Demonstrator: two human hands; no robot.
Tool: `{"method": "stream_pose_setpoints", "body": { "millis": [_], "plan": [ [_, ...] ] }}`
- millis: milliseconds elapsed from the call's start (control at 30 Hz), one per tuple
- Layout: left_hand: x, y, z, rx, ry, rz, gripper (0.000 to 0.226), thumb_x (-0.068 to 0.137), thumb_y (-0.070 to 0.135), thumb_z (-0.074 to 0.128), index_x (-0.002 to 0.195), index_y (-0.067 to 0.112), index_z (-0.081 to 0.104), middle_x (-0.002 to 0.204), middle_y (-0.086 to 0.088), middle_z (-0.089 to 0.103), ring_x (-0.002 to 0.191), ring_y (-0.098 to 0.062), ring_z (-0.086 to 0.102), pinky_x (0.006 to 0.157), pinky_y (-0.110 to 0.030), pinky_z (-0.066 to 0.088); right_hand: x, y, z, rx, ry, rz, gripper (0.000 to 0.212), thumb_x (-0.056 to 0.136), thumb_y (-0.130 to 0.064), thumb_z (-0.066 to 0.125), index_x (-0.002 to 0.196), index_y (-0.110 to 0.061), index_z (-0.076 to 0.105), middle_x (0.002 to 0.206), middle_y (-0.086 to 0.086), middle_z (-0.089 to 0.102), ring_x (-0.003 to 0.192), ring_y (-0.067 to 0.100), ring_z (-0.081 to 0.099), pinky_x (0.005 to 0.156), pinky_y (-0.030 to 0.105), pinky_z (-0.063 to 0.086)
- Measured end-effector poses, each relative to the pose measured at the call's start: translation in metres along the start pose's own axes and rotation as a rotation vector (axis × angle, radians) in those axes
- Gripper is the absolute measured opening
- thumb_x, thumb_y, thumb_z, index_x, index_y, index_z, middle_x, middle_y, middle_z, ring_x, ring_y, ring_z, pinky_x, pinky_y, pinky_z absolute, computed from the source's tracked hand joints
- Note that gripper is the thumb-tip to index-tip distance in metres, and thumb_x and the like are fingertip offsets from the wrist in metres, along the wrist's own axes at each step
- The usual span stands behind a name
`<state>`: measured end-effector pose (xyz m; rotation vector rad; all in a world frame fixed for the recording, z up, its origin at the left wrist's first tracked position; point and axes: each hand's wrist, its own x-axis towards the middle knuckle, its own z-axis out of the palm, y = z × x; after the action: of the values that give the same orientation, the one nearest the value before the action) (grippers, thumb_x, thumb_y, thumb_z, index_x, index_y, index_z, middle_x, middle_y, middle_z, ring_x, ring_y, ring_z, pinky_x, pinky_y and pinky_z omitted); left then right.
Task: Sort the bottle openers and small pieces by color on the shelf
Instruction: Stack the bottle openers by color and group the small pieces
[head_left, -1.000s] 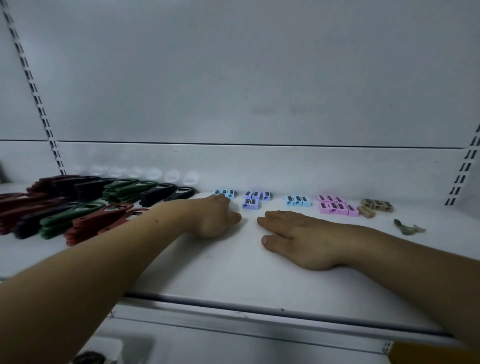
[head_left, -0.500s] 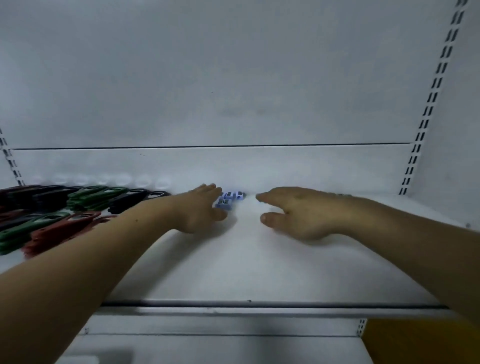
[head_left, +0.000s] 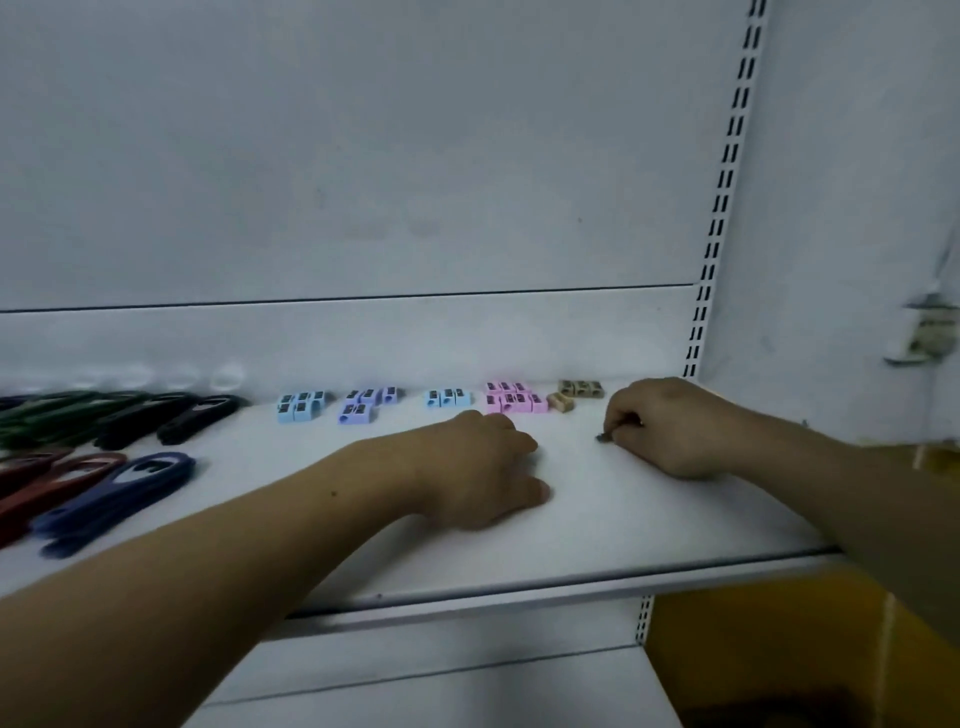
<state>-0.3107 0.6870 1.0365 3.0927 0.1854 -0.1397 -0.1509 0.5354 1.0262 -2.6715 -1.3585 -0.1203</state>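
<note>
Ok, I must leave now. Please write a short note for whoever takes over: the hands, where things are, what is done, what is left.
Left hand: open, resting on the shelf just before the pink pieces, nothing seen in it.
Right hand: fingers pinch a small dark piece at the shelf surface, in front of the tan pieces.
Done: bottle openers appear grouped by colour at left; purple pieces, pink and tan each grouped at the back.
Left: light blue pieces stand in two groups, purple between; place the dark piece.
</note>
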Motion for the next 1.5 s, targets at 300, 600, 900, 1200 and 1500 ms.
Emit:
{"method": "stream_pose_setpoints", "body": {
  "millis": [300, 600, 900, 1200, 1500],
  "plan": [
    [-0.006, -0.011, 0.008, 0.012, 0.045, -0.049, 0.049, 0.096, 0.052, 0.037, 0.13, 0.019, 0.051, 0.131, -0.002, 0.048, 0.12, -0.021, 0.044, 0.104, -0.037, 0.035, 0.004, -0.02, 0.001, 0.01, 0.049, -0.206, 0.013, 0.094, -0.025, 0.054, 0.096, -0.019, 0.066, 0.1, -0.004, 0.063, 0.089, 0.012, 0.053, 0.078, 0.024, 0.041],
    [-0.049, -0.042, 0.016, -0.063, 0.098, -0.256, 0.047, 0.093, 0.056, 0.039, 0.115, 0.018, 0.057, 0.117, 0.003, 0.054, 0.106, -0.018, 0.052, 0.098, -0.035, 0.04, 0.049, 0.089, -0.01, -0.535, -0.149, 0.299, 0.02, 0.098, -0.027, 0.045, 0.106, -0.014, 0.058, 0.101, -0.001, 0.059, 0.085, 0.012, 0.052, 0.073, 0.018, 0.042],
    [-0.091, -0.061, 0.021, -0.116, 0.129, -0.334, 0.051, 0.093, 0.055, 0.042, 0.136, 0.027, 0.047, 0.142, 0.006, 0.044, 0.128, -0.016, 0.043, 0.108, -0.03, 0.032, 0.061, 0.009, 0.017, -0.096, 0.092, -0.101, 0.035, 0.098, -0.044, 0.041, 0.116, -0.021, 0.059, 0.112, 0.01, 0.058, 0.1, 0.023, 0.055, 0.083, 0.031, 0.044],
    [-0.1, -0.062, 0.02, -0.112, 0.141, -0.281, 0.048, 0.095, 0.052, 0.041, 0.13, 0.022, 0.052, 0.137, 0.001, 0.048, 0.123, -0.019, 0.046, 0.105, -0.035, 0.035, 0.045, -0.02, 0.016, -0.017, 0.128, 0.035, 0.018, 0.094, -0.022, 0.053, 0.109, -0.016, 0.061, 0.12, 0.007, 0.062, 0.106, 0.024, 0.054, 0.085, 0.027, 0.041],
    [-0.074, -0.052, 0.016, -0.109, 0.149, -0.228, 0.037, 0.095, 0.051, 0.044, 0.108, 0.02, 0.059, 0.119, 0.002, 0.059, 0.101, -0.018, 0.053, 0.09, -0.03, 0.042, 0.027, -0.014, 0.011, 0.431, 0.279, 0.061, 0.003, 0.086, -0.02, 0.068, 0.087, -0.021, 0.066, 0.084, -0.002, 0.068, 0.078, 0.019, 0.064, 0.062, 0.024, 0.043]
  ]
}}
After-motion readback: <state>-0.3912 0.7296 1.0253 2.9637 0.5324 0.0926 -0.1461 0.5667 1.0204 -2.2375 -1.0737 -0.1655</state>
